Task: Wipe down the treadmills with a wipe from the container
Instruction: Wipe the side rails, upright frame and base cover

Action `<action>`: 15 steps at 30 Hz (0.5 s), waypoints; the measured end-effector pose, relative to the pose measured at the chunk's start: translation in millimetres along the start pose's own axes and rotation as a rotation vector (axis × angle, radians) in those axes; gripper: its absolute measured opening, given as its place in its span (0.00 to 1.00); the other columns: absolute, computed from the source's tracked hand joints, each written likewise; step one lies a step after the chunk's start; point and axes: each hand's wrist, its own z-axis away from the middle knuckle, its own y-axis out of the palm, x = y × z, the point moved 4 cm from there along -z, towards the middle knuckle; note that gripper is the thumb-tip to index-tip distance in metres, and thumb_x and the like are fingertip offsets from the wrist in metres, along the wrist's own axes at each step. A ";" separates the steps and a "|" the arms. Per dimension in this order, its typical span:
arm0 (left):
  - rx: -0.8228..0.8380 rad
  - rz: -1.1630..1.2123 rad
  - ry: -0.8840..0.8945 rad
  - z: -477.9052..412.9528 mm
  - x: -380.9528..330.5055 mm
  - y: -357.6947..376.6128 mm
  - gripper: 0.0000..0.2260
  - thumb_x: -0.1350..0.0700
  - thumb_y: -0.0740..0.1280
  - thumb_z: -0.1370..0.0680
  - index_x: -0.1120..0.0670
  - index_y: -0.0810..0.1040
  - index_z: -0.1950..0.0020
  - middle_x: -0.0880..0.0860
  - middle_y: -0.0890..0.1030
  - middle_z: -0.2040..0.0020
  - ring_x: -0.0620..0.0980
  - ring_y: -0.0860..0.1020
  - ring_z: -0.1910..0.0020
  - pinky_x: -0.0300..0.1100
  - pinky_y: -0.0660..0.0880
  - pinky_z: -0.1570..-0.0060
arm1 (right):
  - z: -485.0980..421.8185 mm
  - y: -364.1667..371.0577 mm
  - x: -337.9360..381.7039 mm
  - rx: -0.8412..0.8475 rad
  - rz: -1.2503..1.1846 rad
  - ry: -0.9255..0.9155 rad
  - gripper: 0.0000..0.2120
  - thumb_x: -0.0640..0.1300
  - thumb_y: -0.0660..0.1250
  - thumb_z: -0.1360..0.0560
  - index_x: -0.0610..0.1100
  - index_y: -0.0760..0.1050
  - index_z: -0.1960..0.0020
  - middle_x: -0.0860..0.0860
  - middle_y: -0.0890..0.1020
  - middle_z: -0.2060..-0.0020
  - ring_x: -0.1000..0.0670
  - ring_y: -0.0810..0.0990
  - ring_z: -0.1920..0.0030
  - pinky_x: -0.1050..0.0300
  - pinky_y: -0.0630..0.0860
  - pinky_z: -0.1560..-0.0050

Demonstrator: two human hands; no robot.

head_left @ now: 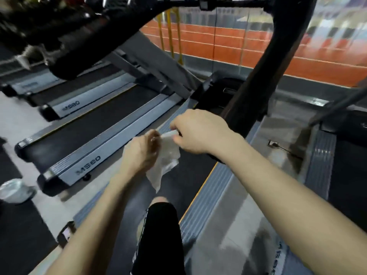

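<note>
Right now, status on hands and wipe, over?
Hands: left hand and right hand pinch the wipe. It hangs loose above the treadmill belt. Close beyond right hand, black upright.

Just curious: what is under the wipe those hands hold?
Under the wipe: the dark treadmill belt, a knee and black shorts. The belt patch right behind it is covered.

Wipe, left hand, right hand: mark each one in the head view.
wipe (165, 161), head view, on the hanging middle of the sheet.
left hand (139, 153), head view, on the middle of the hand.
right hand (198, 132), head view, on the back of the hand.
</note>
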 end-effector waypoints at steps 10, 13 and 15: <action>0.007 0.465 -0.252 162.6 36.9 -31.1 0.10 0.62 0.66 0.16 0.48 0.80 0.51 0.41 0.84 0.57 0.38 0.80 0.57 0.36 0.73 0.58 | 126.1 209.2 60.5 0.043 -0.745 0.297 0.31 0.59 0.76 0.24 0.51 0.73 0.25 0.56 0.77 0.33 0.50 0.81 0.38 0.47 0.79 0.36; 0.052 0.607 -0.379 202.2 44.8 -23.8 0.10 0.66 0.63 0.16 0.53 0.78 0.50 0.38 0.81 0.63 0.36 0.77 0.63 0.33 0.71 0.61 | 127.9 254.4 71.3 0.208 -1.035 0.365 0.54 0.67 0.79 0.32 0.57 0.56 0.15 0.60 0.65 0.20 0.57 0.67 0.23 0.50 0.68 0.22; 0.073 0.744 -0.497 234.6 51.3 -20.2 0.07 0.65 0.61 0.14 0.58 0.76 0.48 0.45 0.85 0.63 0.41 0.81 0.65 0.36 0.73 0.63 | 126.9 269.4 84.8 0.307 -1.147 0.352 0.47 0.68 0.81 0.34 0.65 0.64 0.20 0.57 0.73 0.24 0.58 0.71 0.27 0.52 0.69 0.25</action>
